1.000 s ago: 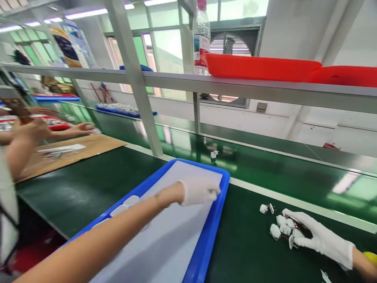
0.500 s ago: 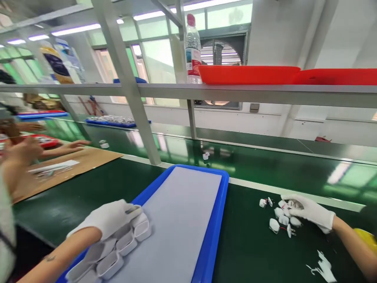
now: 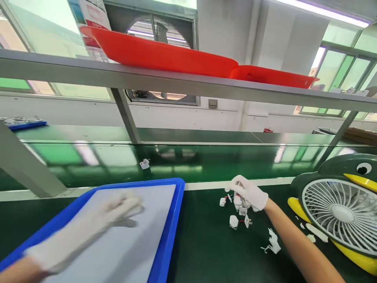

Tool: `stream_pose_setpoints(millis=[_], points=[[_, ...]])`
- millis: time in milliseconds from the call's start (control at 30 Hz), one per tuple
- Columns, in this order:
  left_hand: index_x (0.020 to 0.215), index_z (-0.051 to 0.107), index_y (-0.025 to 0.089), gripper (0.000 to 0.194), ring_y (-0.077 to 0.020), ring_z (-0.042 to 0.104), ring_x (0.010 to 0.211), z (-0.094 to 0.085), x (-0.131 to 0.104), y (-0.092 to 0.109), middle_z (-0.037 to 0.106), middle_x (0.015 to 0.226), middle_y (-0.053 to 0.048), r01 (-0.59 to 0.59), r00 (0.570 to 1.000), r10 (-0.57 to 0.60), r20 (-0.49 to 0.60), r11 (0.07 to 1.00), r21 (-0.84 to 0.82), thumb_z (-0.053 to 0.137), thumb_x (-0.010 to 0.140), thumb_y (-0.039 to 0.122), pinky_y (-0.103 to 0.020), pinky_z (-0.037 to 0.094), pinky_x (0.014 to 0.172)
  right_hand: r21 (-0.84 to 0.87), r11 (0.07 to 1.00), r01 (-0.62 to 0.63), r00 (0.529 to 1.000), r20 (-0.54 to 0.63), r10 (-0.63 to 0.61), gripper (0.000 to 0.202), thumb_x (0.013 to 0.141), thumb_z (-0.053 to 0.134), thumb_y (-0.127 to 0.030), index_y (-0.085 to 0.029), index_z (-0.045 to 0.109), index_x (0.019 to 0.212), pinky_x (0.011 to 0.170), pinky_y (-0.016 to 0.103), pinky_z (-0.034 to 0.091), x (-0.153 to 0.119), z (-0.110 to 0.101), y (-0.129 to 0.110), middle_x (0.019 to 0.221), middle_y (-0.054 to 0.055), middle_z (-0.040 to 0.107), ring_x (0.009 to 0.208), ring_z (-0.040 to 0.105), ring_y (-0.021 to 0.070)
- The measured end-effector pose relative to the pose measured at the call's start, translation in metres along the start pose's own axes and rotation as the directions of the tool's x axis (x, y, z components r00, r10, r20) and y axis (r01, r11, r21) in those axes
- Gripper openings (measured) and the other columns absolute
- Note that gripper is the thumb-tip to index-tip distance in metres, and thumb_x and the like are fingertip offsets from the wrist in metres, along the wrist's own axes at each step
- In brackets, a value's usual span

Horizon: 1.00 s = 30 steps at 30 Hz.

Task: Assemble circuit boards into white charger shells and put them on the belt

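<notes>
My left hand, in a white glove and smeared by motion, is above the white sheet that lines a blue tray. Whether its fingers hold anything is unclear. On the dark green bench, my gloved right hand reaches over a small cluster of white plug parts. Its fingers are bent together, and what is between them is hidden. Close by lie a white housing joined by a red wire to a two-pin plug piece, and another small wired part.
A penguin-shaped fan stands at the right, with white scraps beside it. Torn white strips lie before my right forearm. A small white part sits on the green belt. Red trays rest on the shelf overhead.
The view has turned right, bringing the fan in. My left hand has left the white casings, now out of view, and hovers over the sheet. My right hand stays at the plug parts.
</notes>
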<state>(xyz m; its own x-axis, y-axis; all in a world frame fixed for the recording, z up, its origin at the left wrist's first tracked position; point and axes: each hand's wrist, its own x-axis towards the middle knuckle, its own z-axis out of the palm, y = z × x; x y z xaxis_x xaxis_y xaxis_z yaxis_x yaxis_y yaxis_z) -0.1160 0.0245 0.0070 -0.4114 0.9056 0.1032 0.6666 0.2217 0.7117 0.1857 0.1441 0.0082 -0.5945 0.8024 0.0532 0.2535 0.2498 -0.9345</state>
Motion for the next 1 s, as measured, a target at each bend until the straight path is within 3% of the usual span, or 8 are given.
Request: stream_pose_setpoints(millis=[67, 133, 267, 400, 533, 700, 833, 1000], points=[[0.078, 0.048, 0.023, 0.038, -0.0228, 0.068, 0.089, 0.004, -0.004, 0.02, 0.068, 0.085, -0.001, 0.042, 0.96, 0.041, 0.277, 0.957, -0.288, 0.041, 0.088, 0.058, -0.034, 0.057, 0.066, 0.021, 0.999, 0.024, 1.0, 0.013, -0.025, 0.027, 0.093, 0.04, -0.05, -0.023, 0.039, 0.093, 0.046, 0.025, 0.047, 0.022, 0.022, 0.005, 0.072, -0.004, 0.059, 0.048, 0.053, 0.0096], [0.072, 0.047, 0.023, 0.033, -0.0229, 0.068, 0.085, 0.017, -0.003, 0.04, 0.068, 0.091, -0.002, 0.032, 0.899, 0.151, 0.41, 0.913, -0.407, 0.058, 0.079, 0.054, -0.036, 0.059, 0.069, -0.001, 0.998, 0.055, 0.998, 0.029, -0.055, 0.025, 0.091, 0.047, -0.046, -0.023, 0.037, 0.094, 0.051, 0.026, 0.049, 0.038, 0.042, 0.01, 0.078, -0.002, 0.062, 0.058, 0.059, 0.0128], [0.104, 0.048, 0.027, 0.038, -0.0245, 0.059, 0.113, 0.058, 0.004, 0.056, 0.06, 0.12, -0.006, -0.09, 0.913, 0.275, 0.301, 0.856, -0.509, 0.066, 0.07, 0.034, -0.037, 0.047, 0.101, -0.146, 0.984, 0.104, 0.991, 0.094, -0.091, 0.028, 0.077, 0.068, -0.028, -0.022, 0.047, 0.096, 0.066, 0.029, 0.05, 0.047, 0.061, 0.02, 0.084, 0.0, 0.063, 0.077, 0.062, 0.0179], [0.117, 0.046, 0.027, 0.045, -0.024, 0.051, 0.125, 0.085, 0.004, 0.037, 0.056, 0.128, -0.009, -0.13, 0.913, 0.334, 0.235, 0.783, -0.608, 0.062, 0.075, 0.031, -0.035, 0.041, 0.109, -0.295, 0.949, 0.11, 0.981, 0.186, -0.056, 0.028, 0.068, 0.068, -0.013, -0.023, 0.058, 0.091, 0.075, 0.03, 0.047, 0.037, 0.059, 0.028, 0.088, 0.0, 0.061, 0.083, 0.06, 0.0195], [0.128, 0.044, 0.027, 0.055, -0.0243, 0.053, 0.125, 0.088, -0.002, 0.023, 0.058, 0.132, -0.007, -0.056, 0.907, 0.306, 0.291, 0.77, -0.635, 0.062, 0.077, 0.03, -0.037, 0.042, 0.108, -0.397, 0.911, 0.109, 0.961, 0.276, 0.005, 0.029, 0.061, 0.07, -0.008, -0.022, 0.064, 0.086, 0.076, 0.031, 0.045, 0.036, 0.059, 0.031, 0.091, 0.002, 0.06, 0.085, 0.058, 0.0219], [0.109, 0.062, 0.029, 0.046, -0.0276, 0.062, 0.11, 0.078, 0.0, 0.028, 0.068, 0.118, -0.004, -0.013, 0.902, 0.247, 0.355, 0.836, -0.549, 0.073, 0.064, 0.032, -0.036, 0.049, 0.098, -0.426, 0.898, 0.11, 0.96, 0.28, 0.015, 0.021, 0.08, 0.059, -0.016, -0.023, 0.064, 0.098, 0.08, 0.033, 0.046, 0.039, 0.056, 0.027, 0.09, 0.003, 0.057, 0.083, 0.055, 0.0194], [0.085, 0.057, 0.028, 0.03, -0.0225, 0.064, 0.075, 0.078, 0.001, 0.029, 0.067, 0.081, -0.001, 0.097, 0.915, 0.139, 0.379, 0.835, -0.542, 0.072, 0.061, 0.033, -0.034, 0.054, 0.069, -0.241, 0.963, 0.121, 0.978, 0.197, -0.073, 0.03, 0.093, 0.044, -0.024, -0.028, 0.054, 0.121, 0.076, 0.032, 0.05, 0.034, 0.045, 0.017, 0.1, 0.004, 0.053, 0.083, 0.054, 0.0157], [0.085, 0.048, 0.026, 0.036, -0.0174, 0.058, 0.066, 0.087, 0.002, 0.022, 0.06, 0.075, 0.001, 0.131, 0.901, 0.167, 0.401, 0.776, -0.617, 0.074, 0.062, 0.034, -0.03, 0.05, 0.063, 0.143, 0.989, 0.032, 0.997, 0.065, -0.042, 0.051, 0.075, 0.068, -0.015, -0.023, 0.052, 0.123, 0.062, 0.027, 0.052, 0.03, 0.038, -0.002, 0.09, 0.001, 0.054, 0.071, 0.053, 0.0114]])
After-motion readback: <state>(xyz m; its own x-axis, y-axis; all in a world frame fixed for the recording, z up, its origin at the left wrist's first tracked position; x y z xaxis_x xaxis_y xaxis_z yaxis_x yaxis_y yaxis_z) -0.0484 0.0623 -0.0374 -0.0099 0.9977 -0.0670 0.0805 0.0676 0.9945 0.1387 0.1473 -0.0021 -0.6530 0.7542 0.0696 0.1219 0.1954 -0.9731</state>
